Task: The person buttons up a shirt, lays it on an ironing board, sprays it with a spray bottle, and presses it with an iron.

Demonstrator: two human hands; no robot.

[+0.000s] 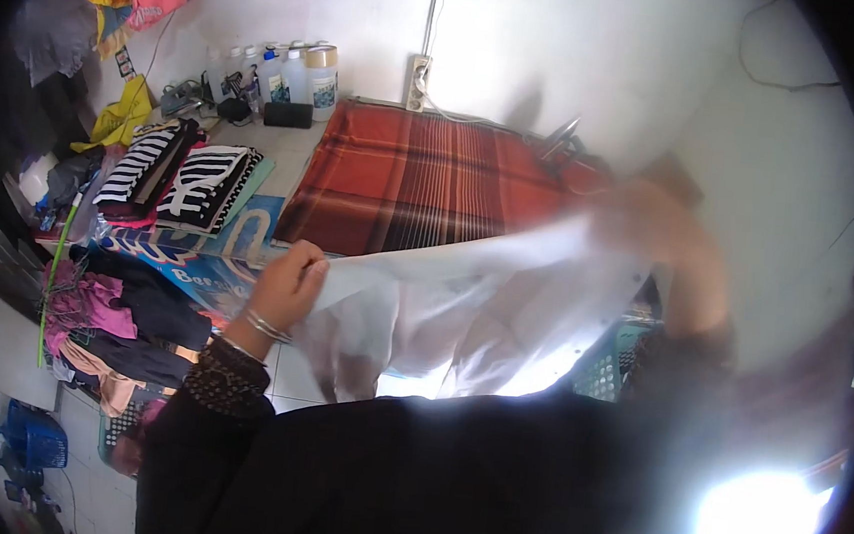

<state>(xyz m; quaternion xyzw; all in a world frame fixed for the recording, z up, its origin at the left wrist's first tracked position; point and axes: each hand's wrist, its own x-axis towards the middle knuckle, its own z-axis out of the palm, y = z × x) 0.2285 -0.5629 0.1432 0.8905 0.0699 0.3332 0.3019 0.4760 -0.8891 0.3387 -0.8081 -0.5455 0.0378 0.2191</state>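
Note:
A thin white piece of cloth (424, 307) is stretched between my two hands and hangs down in front of me; its exact kind does not show clearly. My left hand (290, 284), with bangles at the wrist, is closed on the cloth's upper left end. At the upper right end is my right hand (651, 219), raised and smeared by motion. The cloth runs taut up to it, though single fingers cannot be made out. Behind the cloth lies a red plaid cloth (384, 173), spread over a table. What looks like an iron (566, 153) stands at its far right, partly blurred.
Folded clothes (208, 185) are stacked left of the plaid cloth. Several bottles (294, 78) stand along the wall near a socket strip (419, 81) with a cable. A heap of clothes (133, 309) is at the left, and a green basket (599, 369) at the right.

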